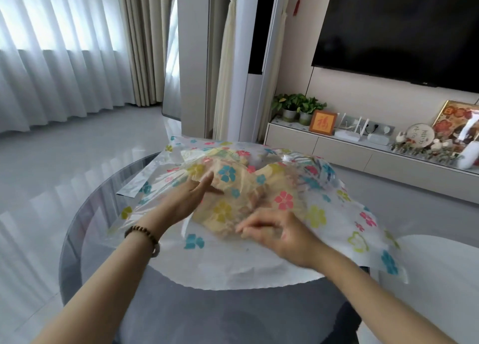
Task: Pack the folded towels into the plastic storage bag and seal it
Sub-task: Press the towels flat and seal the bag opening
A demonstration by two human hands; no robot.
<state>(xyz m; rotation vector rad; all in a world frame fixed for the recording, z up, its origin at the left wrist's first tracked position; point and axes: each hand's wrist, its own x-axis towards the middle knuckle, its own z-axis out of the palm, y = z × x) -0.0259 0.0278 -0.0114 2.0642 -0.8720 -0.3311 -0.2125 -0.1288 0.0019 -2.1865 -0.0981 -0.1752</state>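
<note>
Round glass tabletop (pixel 98 208) carries everything, nearest the viewer. Over it, the left hand (pixel 186 201), a beaded bracelet (pixel 142 233) on its wrist, lies with straight fingers flat on the plastic storage bag (pixel 337 221), its grip unclosed and holding nothing. The right hand (pixel 282 237) has bent fingers on the plastic, blurred; I cannot tell whether its grip has caught the film. The bag is clear, printed with pink, blue, yellow and green flowers, bulging over beige towels (pixel 233 188) inside. Its length runs from far left to near right, a clear band along the left edge. Beyond stand a low cabinet (pixel 337 149), potted plants (pixel 298 107), a television (pixel 401 32) and pale curtains (pixel 64 58).
</note>
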